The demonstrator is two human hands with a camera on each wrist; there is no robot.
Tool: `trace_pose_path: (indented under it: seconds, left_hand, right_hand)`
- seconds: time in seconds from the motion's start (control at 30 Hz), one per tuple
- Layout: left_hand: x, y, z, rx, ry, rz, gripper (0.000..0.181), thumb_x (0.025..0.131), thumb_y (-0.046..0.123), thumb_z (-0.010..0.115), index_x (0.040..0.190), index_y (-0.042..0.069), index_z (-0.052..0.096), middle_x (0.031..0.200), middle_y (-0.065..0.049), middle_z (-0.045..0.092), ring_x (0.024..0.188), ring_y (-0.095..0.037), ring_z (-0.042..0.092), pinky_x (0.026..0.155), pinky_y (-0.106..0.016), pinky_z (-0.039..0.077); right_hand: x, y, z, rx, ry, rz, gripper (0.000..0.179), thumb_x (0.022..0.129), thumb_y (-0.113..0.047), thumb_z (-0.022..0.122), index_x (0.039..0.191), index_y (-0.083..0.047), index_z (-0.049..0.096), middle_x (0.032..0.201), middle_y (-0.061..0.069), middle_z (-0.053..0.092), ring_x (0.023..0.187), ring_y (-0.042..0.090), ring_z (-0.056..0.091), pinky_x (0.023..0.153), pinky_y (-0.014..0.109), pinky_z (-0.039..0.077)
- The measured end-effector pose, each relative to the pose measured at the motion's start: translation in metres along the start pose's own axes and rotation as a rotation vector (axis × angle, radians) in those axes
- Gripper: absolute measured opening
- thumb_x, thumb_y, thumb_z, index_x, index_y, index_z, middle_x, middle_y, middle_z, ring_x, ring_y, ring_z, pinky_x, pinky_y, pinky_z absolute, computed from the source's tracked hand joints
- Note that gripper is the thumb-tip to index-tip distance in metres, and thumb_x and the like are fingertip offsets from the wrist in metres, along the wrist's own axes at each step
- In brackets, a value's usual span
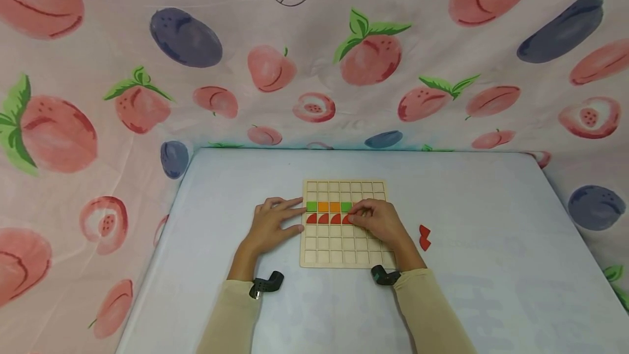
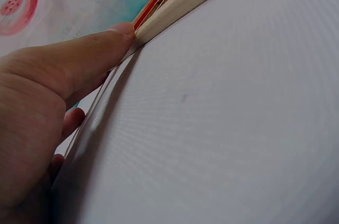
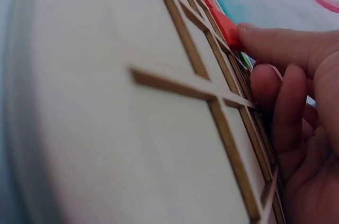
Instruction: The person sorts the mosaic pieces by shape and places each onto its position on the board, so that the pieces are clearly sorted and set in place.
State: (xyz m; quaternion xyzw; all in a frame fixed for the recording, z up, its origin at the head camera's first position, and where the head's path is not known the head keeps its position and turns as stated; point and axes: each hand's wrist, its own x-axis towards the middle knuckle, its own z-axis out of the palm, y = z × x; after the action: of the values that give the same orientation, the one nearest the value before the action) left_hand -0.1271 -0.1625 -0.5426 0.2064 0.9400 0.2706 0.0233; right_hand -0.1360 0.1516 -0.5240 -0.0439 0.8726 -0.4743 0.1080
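Observation:
A square wooden grid board (image 1: 326, 258) lies on the table. One row holds green and orange square tiles (image 1: 329, 207); the row just below holds red quarter-circle tiles (image 1: 322, 218). My left hand (image 1: 269, 228) is at the board's left edge with fingers spread and fairly straight. In the left wrist view its thumb (image 2: 100, 44) touches the board's wooden side. My right hand (image 1: 380, 222) is over the board's right part, its fingers curled. The right wrist view shows its thumb tip against a red quarter-circle tile (image 3: 226, 28) at the grid, fingers bent beneath the thumb.
Two loose red tiles (image 1: 425, 237) lie on the white table (image 1: 491, 223), right of the board. Behind the table hangs a fruit-patterned cloth (image 1: 314, 31). Each wrist wears a small black camera (image 1: 267, 284).

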Motion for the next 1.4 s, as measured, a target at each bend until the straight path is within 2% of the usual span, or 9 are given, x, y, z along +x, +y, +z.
trace_pose_path:
  seconds: [0.63,1.2,1.4]
  left_hand:
    - [-0.0012,-0.0007,-0.0024,0.0,0.005,-0.001,0.049,0.093,0.054,0.068,0.139,0.038,0.063,0.155,0.017,0.049,0.136,-0.021,0.041,0.104,-0.049,0.03]
    - [-0.001,-0.0012,-0.001,-0.001,0.006,0.004,0.049,0.093,0.054,0.068,0.139,0.038,0.063,0.156,0.016,0.049,0.137,-0.022,0.041,0.104,-0.049,0.03]
    - [0.0003,-0.0027,0.0016,0.003,-0.007,-0.003,0.05,0.093,0.056,0.067,0.14,0.04,0.062,0.156,0.019,0.048,0.138,-0.021,0.039,0.105,-0.048,0.03]
  right_hand:
    - [0.001,-0.0048,0.0036,-0.067,0.039,-0.043,0.01,0.085,-0.026,0.085,0.091,-0.02,0.079,0.081,-0.002,0.069,0.069,0.016,0.055,0.06,0.029,0.045]
    - [-0.0004,-0.0036,0.0028,-0.062,0.034,0.008,0.009,0.086,-0.023,0.082,0.093,-0.02,0.078,0.081,-0.001,0.067,0.07,0.018,0.055,0.061,0.028,0.044]
    - [-0.0032,0.0002,-0.0021,-0.04,0.019,-0.008,0.013,0.087,-0.021,0.08,0.099,-0.017,0.077,0.083,0.001,0.067,0.07,0.019,0.056,0.062,0.028,0.046]
